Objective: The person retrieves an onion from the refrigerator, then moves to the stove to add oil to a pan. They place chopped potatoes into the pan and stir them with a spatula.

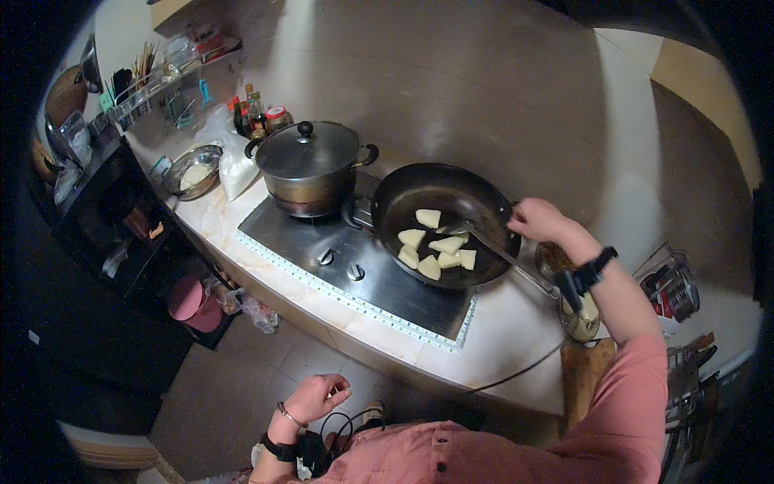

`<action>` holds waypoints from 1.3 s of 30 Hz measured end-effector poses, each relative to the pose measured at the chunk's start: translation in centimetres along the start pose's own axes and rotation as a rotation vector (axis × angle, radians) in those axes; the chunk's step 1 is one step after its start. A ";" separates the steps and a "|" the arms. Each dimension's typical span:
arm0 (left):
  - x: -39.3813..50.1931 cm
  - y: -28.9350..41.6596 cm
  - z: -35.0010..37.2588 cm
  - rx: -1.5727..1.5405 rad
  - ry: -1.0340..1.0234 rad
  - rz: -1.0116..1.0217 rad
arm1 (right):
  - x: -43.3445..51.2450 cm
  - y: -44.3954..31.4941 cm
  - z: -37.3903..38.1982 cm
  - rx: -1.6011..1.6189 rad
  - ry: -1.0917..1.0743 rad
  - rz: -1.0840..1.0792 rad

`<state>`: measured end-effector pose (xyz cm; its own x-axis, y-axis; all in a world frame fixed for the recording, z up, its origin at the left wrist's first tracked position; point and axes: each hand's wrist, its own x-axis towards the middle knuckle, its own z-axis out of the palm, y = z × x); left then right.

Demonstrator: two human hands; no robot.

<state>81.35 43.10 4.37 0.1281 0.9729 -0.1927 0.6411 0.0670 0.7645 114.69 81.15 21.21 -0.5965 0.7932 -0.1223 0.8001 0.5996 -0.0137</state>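
Note:
A black wok sits on the right side of the steel gas hob, with several pale, flat pieces of food in it. A metal spatula rests in the wok, its handle over the near right rim. My right hand is at the wok's right rim, fingers curled; the wok's handle there is hidden, so I cannot tell whether I grip it. My left hand hangs in front of the counter, fingers loosely bent and holding nothing. A lidded steel pot stands left of the wok.
Left on the counter are a steel bowl with white contents, a plastic bag of white powder and sauce bottles. At right are a glass bowl and a wooden board. A black cable crosses the counter edge.

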 end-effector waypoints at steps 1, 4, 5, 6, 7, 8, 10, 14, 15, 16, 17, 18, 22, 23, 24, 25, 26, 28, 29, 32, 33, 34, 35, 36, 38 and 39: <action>0.3 0.4 0.2 0.000 0.006 0.020 | -2.5 0.9 -0.2 -0.083 -0.026 0.068; 0.8 1.7 0.9 0.095 0.009 0.041 | -8.9 2.6 2.0 -0.232 -0.145 0.180; 0.8 2.2 1.2 0.134 0.011 0.044 | -10.1 3.0 3.1 -0.194 -0.164 0.203; 0.8 2.8 1.5 0.133 0.015 0.039 | -11.2 3.3 4.3 -0.114 -0.162 0.188; 1.0 3.3 1.8 0.138 0.015 0.068 | -11.8 3.5 5.4 -0.035 -0.167 0.182; 1.1 3.7 2.1 0.142 0.012 0.094 | -12.0 3.6 6.4 0.002 -0.107 0.153; 1.1 4.6 2.9 0.165 -0.002 0.114 | -12.1 3.4 8.2 0.077 -0.012 0.123; 1.0 5.8 4.5 0.219 -0.020 0.110 | -11.4 2.0 9.4 0.057 0.066 0.223; 0.9 6.0 4.9 0.240 -0.024 0.107 | -11.6 1.6 9.4 0.055 0.102 0.234; 0.5 6.1 5.3 0.226 -0.015 0.107 | -11.9 1.2 9.1 0.054 0.126 0.247; 0.2 6.2 5.6 0.227 -0.007 0.104 | -12.4 0.9 8.8 0.070 0.172 0.261; 0.0 6.1 5.9 0.239 -0.007 0.096 | -13.6 1.0 8.2 0.085 0.207 0.277; -1.0 5.6 6.3 0.178 0.008 0.061 | -19.7 1.8 6.6 0.062 0.315 0.233; -1.1 5.6 6.3 0.177 0.011 0.055 | -20.8 1.9 6.5 0.041 0.320 0.217; -1.1 5.6 6.3 0.189 0.007 0.037 | -21.6 2.1 6.4 0.038 0.310 0.210; -1.0 5.7 6.4 0.182 0.013 0.051 | -22.2 2.2 6.4 0.024 0.305 0.198; -0.8 5.8 6.5 0.187 0.012 0.054 | -22.6 2.3 6.5 0.010 0.300 0.188; -0.3 6.3 6.6 0.195 0.009 0.071 | -22.3 2.0 7.2 -0.005 0.279 0.189; -0.1 6.5 6.7 0.198 0.006 0.086 | -21.9 1.8 7.6 -0.013 0.257 0.202; 0.7 7.1 6.5 0.242 0.004 0.115 | -20.3 1.0 8.9 0.053 0.295 0.182; 0.9 7.2 6.4 0.263 0.007 0.127 | -19.9 0.7 9.3 0.073 0.301 0.201; 1.0 7.2 6.3 0.245 0.010 0.124 | -19.5 0.5 9.5 0.062 0.300 0.200; 1.1 7.3 6.2 0.228 0.016 0.126 | -19.1 0.2 9.7 0.054 0.300 0.195; 1.2 7.3 6.1 0.219 0.016 0.117 | -18.8 -0.1 9.9 0.040 0.298 0.202; 1.3 7.4 6.0 0.210 0.034 0.150 | -18.2 -0.4 10.1 0.030 0.290 0.198; 1.4 7.5 5.9 0.219 0.031 0.148 | -17.8 -0.6 10.1 0.036 0.284 0.187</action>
<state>90.79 43.68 6.17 0.2115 0.9750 -0.0676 0.7662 -0.1225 0.6308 125.49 65.60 13.38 -0.4287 0.8899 0.1556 0.8961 0.4408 -0.0524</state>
